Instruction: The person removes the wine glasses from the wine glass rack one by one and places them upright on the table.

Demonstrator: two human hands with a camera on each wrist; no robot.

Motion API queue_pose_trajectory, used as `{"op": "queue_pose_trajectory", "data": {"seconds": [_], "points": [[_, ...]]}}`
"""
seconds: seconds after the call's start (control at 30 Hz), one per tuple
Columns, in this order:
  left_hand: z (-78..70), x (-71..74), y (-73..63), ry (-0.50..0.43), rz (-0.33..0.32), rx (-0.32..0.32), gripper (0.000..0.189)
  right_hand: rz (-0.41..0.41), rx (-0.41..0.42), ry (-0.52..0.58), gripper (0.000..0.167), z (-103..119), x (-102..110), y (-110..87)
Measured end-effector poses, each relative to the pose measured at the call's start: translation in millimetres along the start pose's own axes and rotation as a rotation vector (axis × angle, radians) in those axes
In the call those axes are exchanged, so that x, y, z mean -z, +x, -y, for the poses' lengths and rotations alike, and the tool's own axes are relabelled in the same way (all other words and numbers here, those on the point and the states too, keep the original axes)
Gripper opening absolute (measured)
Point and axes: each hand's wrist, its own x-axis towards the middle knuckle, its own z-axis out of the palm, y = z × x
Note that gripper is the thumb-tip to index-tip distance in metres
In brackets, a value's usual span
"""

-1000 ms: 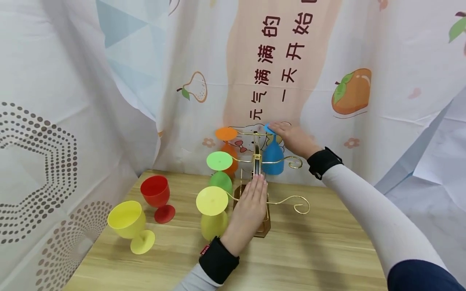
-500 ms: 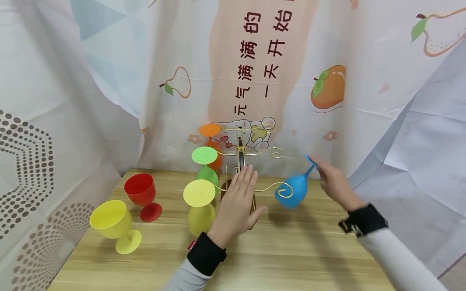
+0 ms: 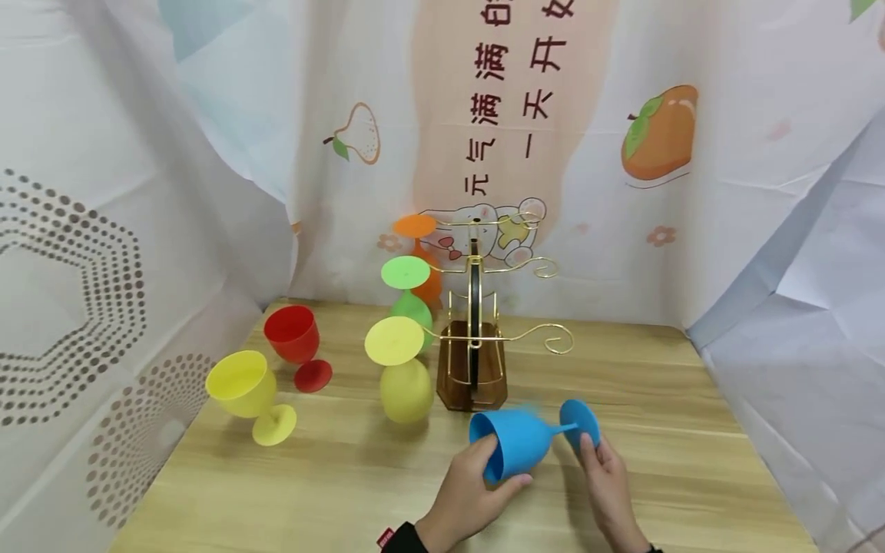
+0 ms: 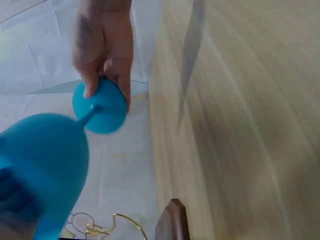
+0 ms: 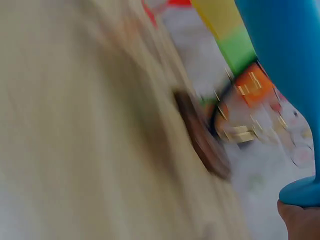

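Note:
A blue plastic goblet lies sideways in the air, its mouth toward the left and its foot toward the right. My right hand pinches the round foot between thumb and fingers, as the left wrist view also shows with the blue foot. At the mouth, my left hand holds the bowl, fingers reaching inside the rim and thumb along the outside. Behind both hands stands a gold wire goblet rack with a wooden base. Orange, green and yellow goblets hang upside down on its left arms.
To the left on the wooden table a red goblet and a yellow goblet stand upright. Curled wire hooks jut out from the rack's right side. A printed curtain closes off the back.
My right hand took the blue goblet off the rack's back right arm and brought it down toward me. My left hand left the rack and took hold of the goblet's bowl.

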Motion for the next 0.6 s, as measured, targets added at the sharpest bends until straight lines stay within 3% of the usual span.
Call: {"op": "queue_pose_trajectory", "data": {"seconds": [0.13,0.23,0.3,0.37,0.47,0.53,0.6], "points": [[-1.9,4.4,-7.7,0.003,0.031,0.009,0.029,0.064,-0.047,0.049,0.06,-9.2,-29.1,-15.2],[-2.7,8.5,-14.1,0.031,0.064,0.018,0.025,0.079,-0.06,0.016,0.06,-16.5,-39.1,-22.3],[-3.0,15.5,-18.8,0.046,0.087,0.025,0.025,0.091,-0.03,-0.01,0.059,-20.4,-43.8,-26.8],[-4.5,28.0,-23.2,0.056,0.112,0.037,0.022,0.114,0.05,-0.016,0.056,-23.1,-47.8,-31.7],[-8.5,63.7,-29.3,0.072,0.157,0.028,0.017,0.202,0.258,0.044,0.049,-28.1,-48.9,-33.5],[-12.7,101.5,-32.2,0.096,0.222,0.054,0.015,0.263,0.388,0.076,0.047,-31.1,-43.8,-30.5],[-14.9,146.2,-36.1,0.145,0.283,0.109,0.016,0.294,0.464,0.069,0.046,-33.9,-33.7,-25.5]]}}
